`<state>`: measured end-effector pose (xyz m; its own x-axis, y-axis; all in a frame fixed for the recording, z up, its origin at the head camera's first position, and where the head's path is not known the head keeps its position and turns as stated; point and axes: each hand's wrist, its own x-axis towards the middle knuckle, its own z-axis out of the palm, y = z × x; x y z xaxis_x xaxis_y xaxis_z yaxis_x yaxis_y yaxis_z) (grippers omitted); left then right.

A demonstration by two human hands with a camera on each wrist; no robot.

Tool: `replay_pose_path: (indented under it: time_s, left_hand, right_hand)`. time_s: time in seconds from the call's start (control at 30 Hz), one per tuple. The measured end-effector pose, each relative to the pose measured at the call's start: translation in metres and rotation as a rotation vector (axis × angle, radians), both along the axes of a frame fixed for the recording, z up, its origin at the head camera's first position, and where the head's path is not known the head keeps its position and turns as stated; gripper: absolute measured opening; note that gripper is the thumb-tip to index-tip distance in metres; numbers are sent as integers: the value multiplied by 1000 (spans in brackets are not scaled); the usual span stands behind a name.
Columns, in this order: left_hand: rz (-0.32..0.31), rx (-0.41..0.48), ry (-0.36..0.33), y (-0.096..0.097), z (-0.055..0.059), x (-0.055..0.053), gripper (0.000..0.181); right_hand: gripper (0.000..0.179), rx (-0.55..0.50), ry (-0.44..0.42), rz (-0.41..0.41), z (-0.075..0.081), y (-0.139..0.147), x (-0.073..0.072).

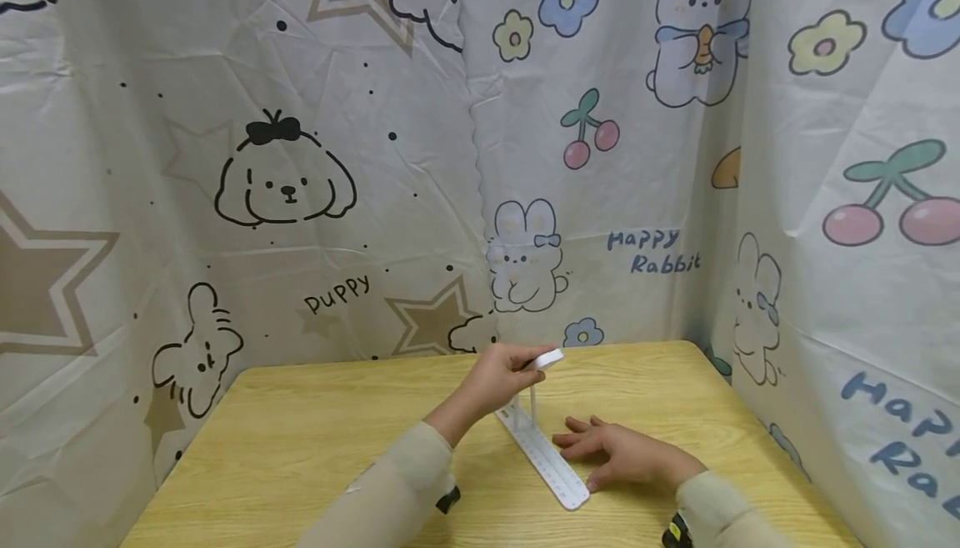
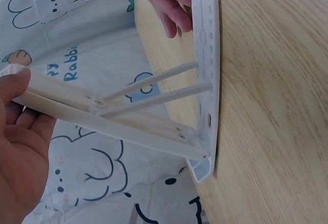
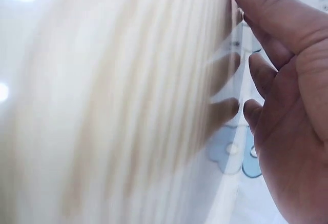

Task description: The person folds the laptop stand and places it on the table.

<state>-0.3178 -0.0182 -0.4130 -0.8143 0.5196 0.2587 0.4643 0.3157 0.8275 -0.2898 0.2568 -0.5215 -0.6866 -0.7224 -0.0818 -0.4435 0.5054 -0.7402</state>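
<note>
A white folding stand lies with its long, slotted base flat on the wooden table. In the left wrist view its hinged upper arm is raised at a slant from the far end of the base. Two thin struts run between that arm and the base. My left hand pinches the arm's raised end between thumb and fingers. Beside the near part of the base, my right hand rests low over the table, fingers loosely spread, thumb right at the base's edge.
The wooden table stretches out on both sides of the stand. Behind it and to the right hang pale printed curtains with cartoon animals, flowers and cherries. Their folds come right up to the table's back edge.
</note>
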Motion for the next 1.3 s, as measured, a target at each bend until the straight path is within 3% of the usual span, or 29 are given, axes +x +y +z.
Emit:
replay_pose_path:
  time_s: [0.27, 0.43, 0.67, 0.97, 1.3]
  left_hand:
    - [-20, 38, -18, -11, -2, -2, 39]
    - [-20, 38, -21, -17, -1, -3, 37]
    - [-43, 106, -44, -28, -9, -4, 36]
    - [-68, 127, -83, -42, -9, -2, 35]
    - [-82, 148, -114, -56, -12, -8, 35]
  right_hand:
    - [66, -1, 49, 32, 0, -17, 4]
    - [69, 3, 127, 53, -1, -25, 5]
    - [73, 43, 197, 62, 0, -39, 11]
    - [81, 60, 230, -15, -6, -56, 21]
    - [84, 100, 286, -65, -2, -79, 28]
